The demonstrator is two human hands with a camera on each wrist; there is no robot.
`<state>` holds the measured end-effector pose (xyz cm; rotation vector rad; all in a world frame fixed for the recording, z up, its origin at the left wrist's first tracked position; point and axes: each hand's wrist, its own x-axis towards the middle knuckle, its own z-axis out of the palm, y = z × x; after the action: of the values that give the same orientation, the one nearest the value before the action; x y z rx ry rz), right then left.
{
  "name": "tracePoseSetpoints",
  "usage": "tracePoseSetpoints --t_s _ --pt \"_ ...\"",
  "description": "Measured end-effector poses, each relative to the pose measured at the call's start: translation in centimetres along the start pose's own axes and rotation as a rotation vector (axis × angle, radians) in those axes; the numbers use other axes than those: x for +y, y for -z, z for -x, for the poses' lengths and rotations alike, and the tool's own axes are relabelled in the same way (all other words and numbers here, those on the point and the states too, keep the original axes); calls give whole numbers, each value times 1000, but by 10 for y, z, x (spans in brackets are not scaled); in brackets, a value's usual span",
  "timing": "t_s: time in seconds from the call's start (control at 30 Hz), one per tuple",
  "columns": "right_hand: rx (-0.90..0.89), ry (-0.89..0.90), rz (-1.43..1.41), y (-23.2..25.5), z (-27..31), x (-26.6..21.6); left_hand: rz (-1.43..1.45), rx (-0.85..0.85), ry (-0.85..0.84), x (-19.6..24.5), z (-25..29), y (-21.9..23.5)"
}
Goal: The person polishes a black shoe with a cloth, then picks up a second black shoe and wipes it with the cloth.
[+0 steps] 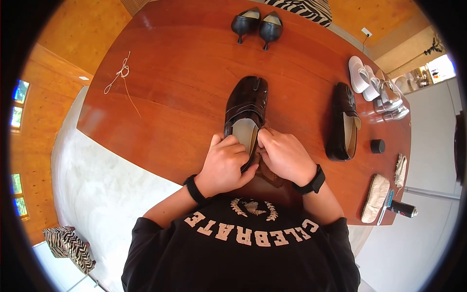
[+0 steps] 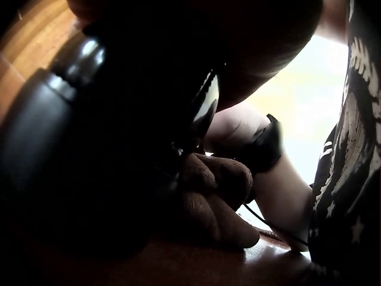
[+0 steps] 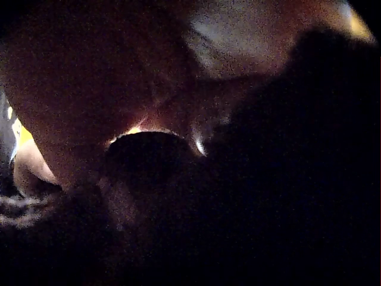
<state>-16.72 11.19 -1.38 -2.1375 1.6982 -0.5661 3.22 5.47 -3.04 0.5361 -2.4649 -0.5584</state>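
A glossy black loafer (image 1: 246,100) with a split toe lies near the table's front edge, its toe pointing away and its pale insole showing. My left hand (image 1: 226,163) grips the left side of its opening near the heel, fingers curled over the rim. On the opposite side, my right hand (image 1: 287,155) pinches the rim. Something brown and translucent lies beneath the right hand. In the left wrist view the dark shoe (image 2: 89,155) fills much of the frame, with curled fingers (image 2: 217,179) at its side. The right wrist view is too dark to tell details.
On the wooden table (image 1: 170,73), the matching loafer (image 1: 343,121) stands right, with a black round container (image 1: 377,146) beside it. Black heels (image 1: 245,23) are at the far edge, white shoes (image 1: 359,74) far right, string (image 1: 125,70) left, a beige pad (image 1: 375,198) and spray can (image 1: 404,209) near right.
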Motion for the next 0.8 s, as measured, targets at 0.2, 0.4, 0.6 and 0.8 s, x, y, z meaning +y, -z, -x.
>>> tracePoseSetpoints --t_s 0.2,0.4,0.6,0.8 --pt "-57 -17 -3 2 1 -1 3 8 -2 0 0 0" --pt "-123 97 -158 20 4 -8 16 8 0 -1 1 0" --pt "-102 26 -233 23 0 -7 29 25 2 -2 -1 -1" --pt "35 -130 -295 12 -5 4 -25 20 8 -3 -3 -3"
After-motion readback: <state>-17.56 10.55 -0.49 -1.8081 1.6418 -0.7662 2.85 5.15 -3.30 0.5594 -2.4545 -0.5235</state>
